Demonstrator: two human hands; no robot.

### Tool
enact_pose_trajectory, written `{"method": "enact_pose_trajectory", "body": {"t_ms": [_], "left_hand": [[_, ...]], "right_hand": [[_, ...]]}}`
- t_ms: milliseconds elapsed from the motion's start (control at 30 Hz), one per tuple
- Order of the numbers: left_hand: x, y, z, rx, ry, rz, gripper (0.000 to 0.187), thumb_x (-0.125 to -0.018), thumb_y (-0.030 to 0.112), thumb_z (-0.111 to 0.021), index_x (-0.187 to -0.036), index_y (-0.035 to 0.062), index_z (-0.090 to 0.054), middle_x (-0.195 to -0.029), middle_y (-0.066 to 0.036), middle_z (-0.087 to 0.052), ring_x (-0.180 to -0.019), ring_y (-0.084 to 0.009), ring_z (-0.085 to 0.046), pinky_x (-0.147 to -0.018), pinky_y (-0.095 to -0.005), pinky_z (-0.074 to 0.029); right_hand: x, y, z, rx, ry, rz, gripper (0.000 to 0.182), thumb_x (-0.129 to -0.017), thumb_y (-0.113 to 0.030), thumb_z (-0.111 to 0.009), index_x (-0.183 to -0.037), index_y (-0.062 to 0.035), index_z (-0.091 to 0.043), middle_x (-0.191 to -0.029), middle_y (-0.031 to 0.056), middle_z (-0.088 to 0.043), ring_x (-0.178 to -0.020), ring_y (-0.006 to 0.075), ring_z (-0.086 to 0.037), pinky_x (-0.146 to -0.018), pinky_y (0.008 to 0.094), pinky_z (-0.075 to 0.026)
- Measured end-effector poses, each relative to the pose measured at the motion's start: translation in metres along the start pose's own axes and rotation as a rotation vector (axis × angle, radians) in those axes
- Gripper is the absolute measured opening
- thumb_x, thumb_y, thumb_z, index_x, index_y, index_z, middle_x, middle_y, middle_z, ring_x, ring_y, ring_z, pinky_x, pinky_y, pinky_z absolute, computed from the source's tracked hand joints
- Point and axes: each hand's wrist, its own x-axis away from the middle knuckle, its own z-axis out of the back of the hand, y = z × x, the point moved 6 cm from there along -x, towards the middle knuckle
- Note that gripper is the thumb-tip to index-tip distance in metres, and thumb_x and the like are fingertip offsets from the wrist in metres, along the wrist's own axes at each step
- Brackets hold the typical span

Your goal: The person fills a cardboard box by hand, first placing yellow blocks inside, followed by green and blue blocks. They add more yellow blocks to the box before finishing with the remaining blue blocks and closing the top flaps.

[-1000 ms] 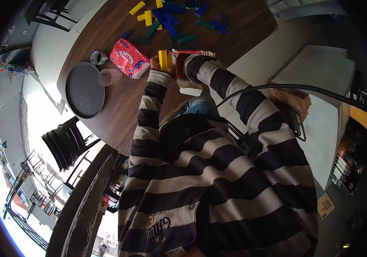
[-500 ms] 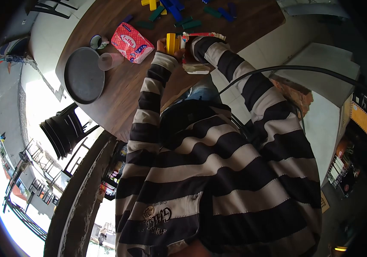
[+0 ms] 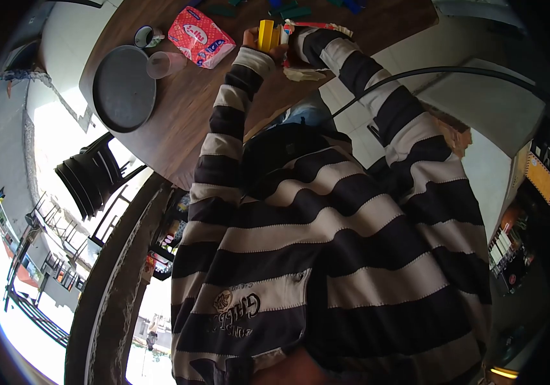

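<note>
Left hand (image 3: 250,38) fingers pinching upright yellow rectangular wooden blocks (image 3: 266,35) at twelve o'clock over the brown wooden surface (image 3: 191,96), right hand hidden, grip unclear, more blocks lying loose beyond.

A round dark wooden table (image 3: 178,122) fills the far part of the scene, standing on a pale tiled floor (image 3: 410,58). At the left, a stack of black chairs (image 3: 92,179) sits just beside the table's near-left edge. Farther left, strong daylight floods in through a bright opening with dark railings (image 3: 37,282). A dark curved ledge (image 3: 111,289) runs along the near left. On the right, dim shelves (image 3: 509,250) hold small colourful items.
</note>
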Motion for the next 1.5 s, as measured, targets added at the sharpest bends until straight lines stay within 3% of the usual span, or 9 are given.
{"method": "enact_pose_trajectory", "body": {"t_ms": [500, 633, 733, 833, 1033, 1133, 1233, 1400, 1500], "left_hand": [[0.0, 0.0, 0.002, 0.038, 0.025, -0.087, 0.063, -0.062, 0.015, -0.075, -0.104, 0.0041, -0.03, -0.089, -0.008, -0.052, -0.079, -0.0148, -0.055, -0.068, -0.0278, -0.048], [0.004, -0.003, 0.0, 0.055, -0.025, 0.011, 0.06, -0.063, 0.013, -0.074, -0.103, 0.0054, -0.03, -0.089, -0.008, -0.052, -0.078, -0.0143, -0.055, -0.068, -0.0279, -0.048], [0.009, 0.002, -0.001, 0.065, -0.009, 0.017, 0.06, -0.063, 0.013, -0.073, -0.103, 0.0061, -0.029, -0.089, -0.008, -0.052, -0.079, -0.0143, -0.055, -0.068, -0.0278, -0.048], [0.0, -0.007, -0.002, 0.088, 0.005, -0.15, 0.059, -0.064, 0.013, -0.073, -0.103, 0.0063, -0.029, -0.09, -0.008, -0.052, -0.078, -0.0144, -0.055, -0.067, -0.0279, -0.048], [0.005, -0.007, -0.008, 0.088, -0.059, 0.02, 0.056, -0.065, 0.01, -0.071, -0.102, 0.0065, -0.029, -0.091, -0.009, -0.052, -0.08, -0.0146, -0.055, -0.069, -0.0287, -0.048], [0.0, -0.013, -0.006, 0.067, -0.044, -0.043, 0.063, -0.061, 0.013, -0.074, -0.102, 0.0066, -0.026, -0.094, -0.011, -0.053, -0.082, -0.0162, -0.056, -0.072, -0.0288, -0.048], [0.0, -0.01, -0.006, 0.117, -0.041, -0.125, 0.063, -0.061, 0.013, -0.075, -0.101, 0.007, -0.027, -0.093, -0.011, -0.053, -0.081, -0.0168, -0.056, -0.072, -0.029, -0.048], [-0.001, -0.012, -0.004, 0.059, -0.051, -0.096, 0.063, -0.061, 0.014, -0.076, -0.101, 0.0072, -0.027, -0.093, -0.011, -0.053, -0.082, -0.0166, -0.056, -0.072, -0.0288, -0.048], [-0.002, -0.013, -0.004, 0.144, -0.042, -0.093, 0.064, -0.061, 0.015, -0.076, -0.101, 0.0071, -0.027, -0.093, -0.01, -0.053, -0.081, -0.0161, -0.056, -0.071, -0.029, -0.048]], "right_hand": [[0.009, -0.003, 0.01, -0.053, 0.023, -0.062, 0.04, -0.074, -0.038, -0.055, -0.106, -0.0127, -0.057, -0.102, 0.0113, -0.059, -0.091, 0.0242, -0.058, -0.076, 0.0326, -0.044], [0.016, -0.005, 0.015, -0.225, 0.061, -0.071, 0.044, -0.073, -0.04, -0.055, -0.108, -0.0129, -0.056, -0.105, 0.0116, -0.058, -0.095, 0.0232, -0.057, -0.079, 0.0326, -0.044], [0.014, -0.002, 0.012, -0.134, 0.033, -0.117, 0.046, -0.071, -0.041, -0.056, -0.108, -0.0128, -0.056, -0.106, 0.0112, -0.057, -0.096, 0.0234, -0.056, -0.079, 0.0326, -0.044], [0.025, -0.005, 0.024, -0.101, -0.035, -0.154, 0.048, -0.069, -0.041, -0.058, -0.108, -0.0128, -0.056, -0.105, 0.0107, -0.058, -0.096, 0.0238, -0.056, -0.079, 0.0329, -0.044], [0.026, -0.002, 0.018, -0.173, -0.06, -0.051, 0.046, -0.068, -0.04, -0.059, -0.104, -0.0122, -0.058, -0.102, 0.011, -0.059, -0.094, 0.0242, -0.057, -0.077, 0.0333, -0.045], [0.019, -0.006, 0.016, -0.092, -0.055, -0.034, 0.045, -0.068, -0.04, -0.06, -0.103, -0.0121, -0.059, -0.101, 0.0114, -0.06, -0.093, 0.0246, -0.058, -0.077, 0.0333, -0.045], [0.02, 0.0, 0.017, -0.231, -0.02, -0.132, 0.046, -0.067, -0.039, -0.062, -0.103, -0.0119, -0.058, -0.1, 0.0119, -0.06, -0.092, 0.0254, -0.058, -0.076, 0.0336, -0.046], [0.006, 0.003, 0.005, -0.17, -0.04, -0.119, 0.047, -0.066, -0.039, -0.062, -0.103, -0.0111, -0.058, -0.1, 0.0127, -0.06, -0.092, 0.0255, -0.058, -0.075, 0.0337, -0.046], [-0.003, 0.003, -0.003, -0.243, 0.036, 0.003, 0.047, -0.065, -0.038, -0.064, -0.101, -0.0094, -0.059, -0.098, 0.0137, -0.06, -0.091, 0.0258, -0.058, -0.074, 0.034, -0.046]]}}
